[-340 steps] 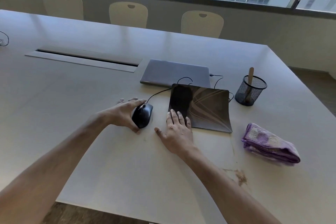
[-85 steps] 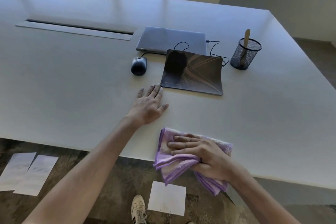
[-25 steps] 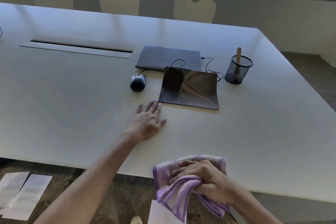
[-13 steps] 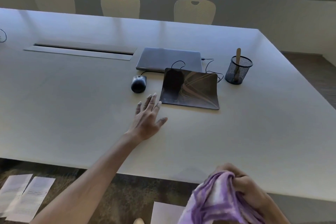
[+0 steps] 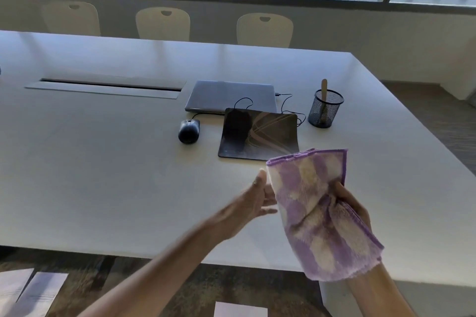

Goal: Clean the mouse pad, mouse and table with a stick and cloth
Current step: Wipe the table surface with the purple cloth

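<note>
My right hand point(image 5: 353, 206) grips a purple and cream cloth point(image 5: 316, 211) and holds it up above the white table's point(image 5: 103, 175) near edge. My left hand point(image 5: 255, 201) hovers beside the cloth with fingers relaxed, its fingertips hidden behind the fabric; whether they touch it I cannot tell. Farther back a dark mouse pad point(image 5: 260, 134) lies flat, with a black wired mouse point(image 5: 188, 130) to its left. A wooden stick point(image 5: 323, 87) stands in a black mesh cup point(image 5: 325, 111) at the right.
A closed grey laptop point(image 5: 230, 95) sits behind the pad, with cables trailing to its right. A long cable slot point(image 5: 105, 87) runs across the table at the left. Three chairs point(image 5: 264, 29) stand along the far side. Paper sheets point(image 5: 33, 291) lie on the floor.
My right hand has raised the cloth from below the table edge up in front of me. My left hand has lifted off the table and moved right toward the cloth.
</note>
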`<state>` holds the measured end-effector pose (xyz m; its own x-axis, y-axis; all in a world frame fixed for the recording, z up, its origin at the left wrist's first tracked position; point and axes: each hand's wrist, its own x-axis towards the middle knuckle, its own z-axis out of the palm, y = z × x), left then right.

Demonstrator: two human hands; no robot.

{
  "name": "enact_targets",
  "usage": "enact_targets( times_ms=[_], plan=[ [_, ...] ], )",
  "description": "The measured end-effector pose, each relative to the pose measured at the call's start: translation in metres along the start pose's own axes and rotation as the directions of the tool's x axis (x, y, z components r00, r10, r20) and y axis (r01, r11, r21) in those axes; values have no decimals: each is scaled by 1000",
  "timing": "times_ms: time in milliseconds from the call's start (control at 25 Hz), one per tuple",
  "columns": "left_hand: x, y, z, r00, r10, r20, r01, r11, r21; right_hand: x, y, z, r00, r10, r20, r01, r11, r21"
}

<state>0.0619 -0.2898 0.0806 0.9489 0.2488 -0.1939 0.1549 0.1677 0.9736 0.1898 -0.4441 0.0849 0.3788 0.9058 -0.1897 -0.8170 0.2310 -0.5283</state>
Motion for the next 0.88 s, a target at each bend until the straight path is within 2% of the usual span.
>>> enact_targets(
  times_ms=[120,240,360,480,640,760,880],
  plan=[
    [0,-3,10,999,49,9,-48,998,-29,1,-8,4,985,-149,-82,139,983,-116],
    [5,-1,15,986,105,-126,-112,992,-56,-4,-15,6,977,-194,-87,151,921,-359],
    [13,7,21,961,121,-247,-154,981,-117,-7,-22,-8,957,-243,-160,143,872,-469],
    [27,10,29,946,111,-304,-160,977,-143,-6,-32,-22,903,-391,-178,171,707,-686],
    [49,12,45,973,143,-183,-163,981,-102,2,-45,-34,766,-633,-114,258,465,-847],
    [71,10,49,974,187,-127,-194,980,-50,12,-62,-47,690,-723,-39,192,236,-953],
    [96,10,51,969,179,-170,-160,980,119,23,-85,-57,659,-750,52,115,32,-993]
  ],
)
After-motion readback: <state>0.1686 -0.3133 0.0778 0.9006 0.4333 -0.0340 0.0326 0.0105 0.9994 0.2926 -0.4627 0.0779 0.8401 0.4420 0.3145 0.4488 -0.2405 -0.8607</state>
